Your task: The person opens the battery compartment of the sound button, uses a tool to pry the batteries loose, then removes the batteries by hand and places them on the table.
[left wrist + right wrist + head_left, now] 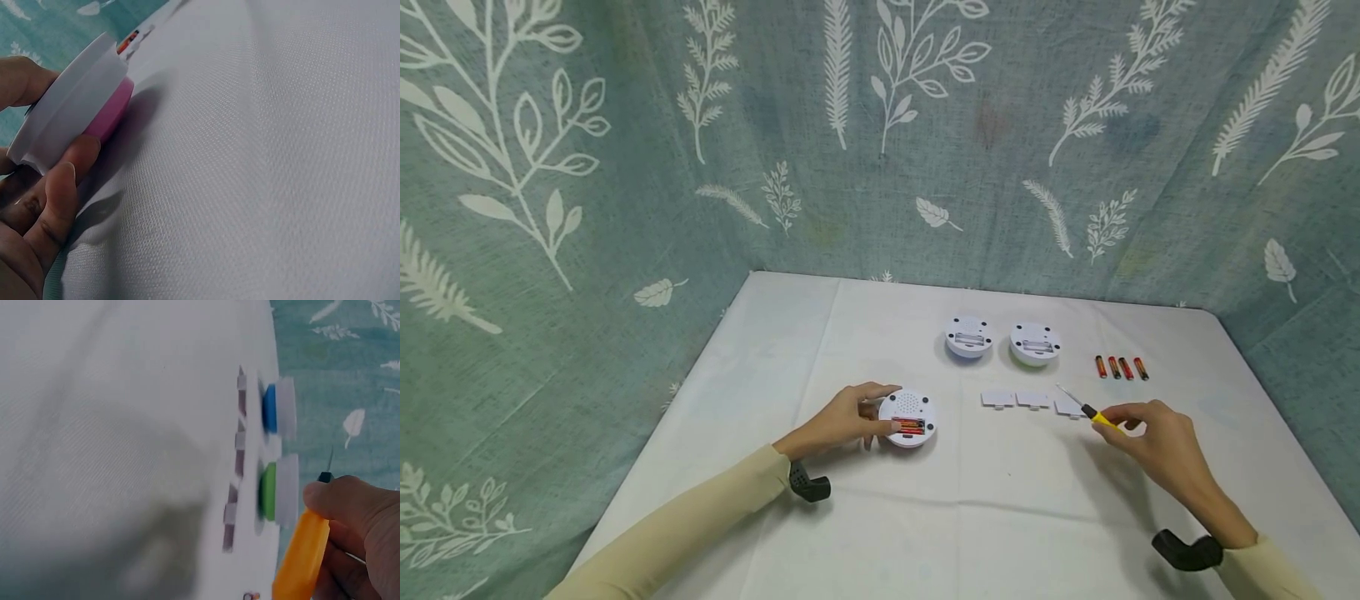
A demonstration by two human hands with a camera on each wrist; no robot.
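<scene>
My left hand grips a round white device by its left edge, with the thumb at the battery compartment. Red-and-black batteries lie in that compartment, and speaker holes show above it. In the left wrist view the white casing is tilted over the cloth and its pink underside shows. My right hand holds a yellow screwdriver between thumb and fingers, its thin shaft pointing forward and left. The screwdriver's handle fills the lower right wrist view.
Two more round devices, one with blue and one with green, stand at the back with vacant battery slots. Three white battery covers lie in a row before them. Several loose batteries sit at the right. A patterned curtain surrounds the white-covered table.
</scene>
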